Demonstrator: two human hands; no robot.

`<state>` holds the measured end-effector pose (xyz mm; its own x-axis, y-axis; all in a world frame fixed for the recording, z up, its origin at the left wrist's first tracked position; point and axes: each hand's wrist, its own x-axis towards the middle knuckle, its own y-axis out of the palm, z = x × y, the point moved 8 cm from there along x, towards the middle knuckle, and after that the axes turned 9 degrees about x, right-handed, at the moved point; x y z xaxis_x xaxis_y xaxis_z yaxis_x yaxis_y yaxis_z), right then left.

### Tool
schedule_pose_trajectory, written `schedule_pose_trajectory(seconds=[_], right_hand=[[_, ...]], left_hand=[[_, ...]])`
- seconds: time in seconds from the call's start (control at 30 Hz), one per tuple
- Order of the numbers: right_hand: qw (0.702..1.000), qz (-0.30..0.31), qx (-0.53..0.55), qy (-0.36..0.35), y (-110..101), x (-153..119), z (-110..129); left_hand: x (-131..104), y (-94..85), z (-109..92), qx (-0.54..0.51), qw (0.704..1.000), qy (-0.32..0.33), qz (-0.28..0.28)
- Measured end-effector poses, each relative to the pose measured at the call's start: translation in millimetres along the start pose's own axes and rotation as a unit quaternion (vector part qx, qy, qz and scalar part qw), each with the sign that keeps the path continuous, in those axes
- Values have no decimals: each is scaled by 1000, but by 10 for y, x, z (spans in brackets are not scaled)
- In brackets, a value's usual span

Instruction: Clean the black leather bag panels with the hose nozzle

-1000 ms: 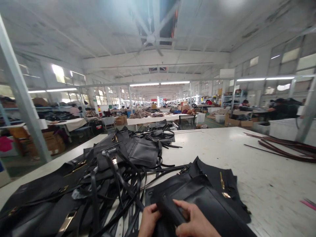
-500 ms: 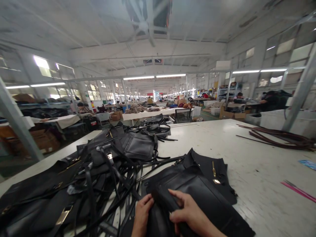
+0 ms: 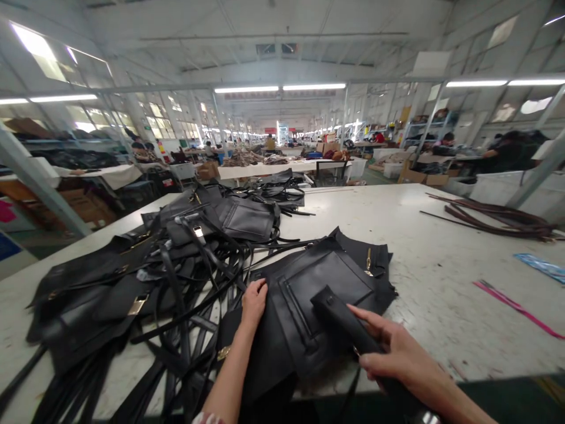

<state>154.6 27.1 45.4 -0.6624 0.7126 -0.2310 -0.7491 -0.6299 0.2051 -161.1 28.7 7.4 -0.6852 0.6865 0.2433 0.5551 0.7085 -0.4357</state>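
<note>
A flat, unfinished-looking black leather bag (image 3: 326, 274) lies on the table before me, its panels spread out and a gold zip pull near its far right corner. My left hand (image 3: 255, 300) is closed at the bag's left edge, fingers curled on the leather. In my right hand (image 3: 384, 341) is a wide black leather strap (image 3: 338, 312), pinched between thumb and fingers and tilted over the bag. Its rounded far end points up and left. A small shiny metal bit shows by my right thumb. Whether the strap joins the bag is hidden.
To the left, a heap of black leather bags (image 3: 176, 229) with tangled straps and gold clasps covers the table (image 3: 424, 259). Brown leather strips (image 3: 494, 215), a blue packet (image 3: 541, 268) and a pink-and-dark slender item (image 3: 516, 307) lie right. Metal posts rise at both sides; people work beyond.
My hands have moved apart. The right hand has carried the strap rightward, uncovering the bag's stitched panel, while the left has gone up to the bag's left edge. The view has tilted down.
</note>
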Motion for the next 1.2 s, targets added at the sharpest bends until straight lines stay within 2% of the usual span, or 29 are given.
schedule_pose_trajectory(seconds=[0.07,0.13,0.17,0.2,0.23,0.27,0.3,0.33,0.37,0.4,0.47,0.53,0.6,0.7,0.83,0.93,1.03,1.1,1.2], right_hand=[[1000,7,-3,29,-29,-182,-150],[998,24,-7,66,-23,-299,-274],[996,33,-10,82,-11,-333,-314],[994,45,-14,97,10,-353,-341],[993,55,-18,107,30,-358,-349],[992,60,-21,111,47,-351,-341],[991,64,-23,111,62,-336,-321],[992,66,-25,107,74,-314,-292],[992,69,-27,103,86,-291,-261],[992,76,-28,99,100,-268,-233],[989,101,-31,100,133,-230,-195],[986,120,-34,106,152,-187,-179],[984,127,-39,117,173,-125,-184],[985,129,-32,109,256,6,-176],[994,107,-4,37,331,75,-59],[989,124,3,83,333,-92,-117],[985,112,-2,132,262,-215,-197],[990,95,3,106,231,-173,-175],[994,90,3,54,225,-75,-143]], left_hand=[[-245,-180,-183,17,999,23,-35],[-651,-313,-319,23,998,29,-55],[-904,-326,-329,14,999,12,-50],[-1176,-287,-271,-11,999,-32,-30],[-1463,-164,-156,-60,993,-100,18],[-1758,3,-16,-136,971,-185,66],[-2036,160,125,-215,933,-276,83],[-2251,300,224,-289,890,-344,78],[-2379,429,269,-358,848,-384,65],[-2427,532,281,-417,811,-408,46],[-2334,659,226,-500,763,-410,8],[-2169,716,153,-541,737,-405,-19],[-2060,750,114,-557,725,-404,-34],[-2032,788,118,-557,726,-402,-36],[-2056,757,145,-553,740,-379,-48],[-2078,762,158,-550,738,-388,-42],[-2103,767,173,-546,733,-401,-58],[-2109,773,148,-551,732,-395,-60],[-2117,761,90,-548,746,-375,-45]])
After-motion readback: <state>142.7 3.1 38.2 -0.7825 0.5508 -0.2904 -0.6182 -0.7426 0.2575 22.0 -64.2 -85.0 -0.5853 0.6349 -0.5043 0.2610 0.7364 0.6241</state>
